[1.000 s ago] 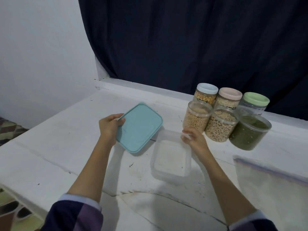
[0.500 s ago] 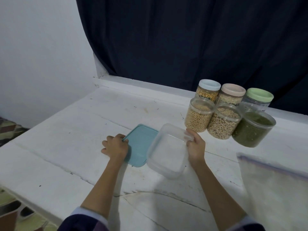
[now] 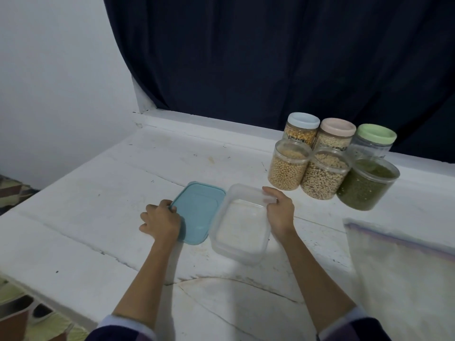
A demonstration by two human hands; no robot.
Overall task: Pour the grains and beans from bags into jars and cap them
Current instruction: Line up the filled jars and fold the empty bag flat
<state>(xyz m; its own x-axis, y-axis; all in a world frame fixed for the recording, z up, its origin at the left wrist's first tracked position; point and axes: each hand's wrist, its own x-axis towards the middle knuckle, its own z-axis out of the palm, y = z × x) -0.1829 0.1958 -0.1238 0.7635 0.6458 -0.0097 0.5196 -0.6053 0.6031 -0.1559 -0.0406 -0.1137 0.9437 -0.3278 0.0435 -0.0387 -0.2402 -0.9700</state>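
Now the clear square container [image 3: 240, 231] sits flat on the white table [image 3: 98, 217], no longer tilted; the right hand [image 3: 279, 212] grips its far rim, the left hand [image 3: 161, 221] holds the teal lid [image 3: 197, 212] lying beside it.

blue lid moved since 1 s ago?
Yes. The blue lid has come down from the air and now lies flat on the table, nearer the person and farther from the jars, the left hand still on its edge.

Bag [image 3: 403, 274] at right is blurred, cut off by the frame edge, contents unreadable. Back jars [image 3: 336, 134] are half hidden behind front jars [image 3: 322, 177]; labels unreadable. Left hand [image 3: 161, 221] fingertips hidden at lid [image 3: 197, 212] edge.
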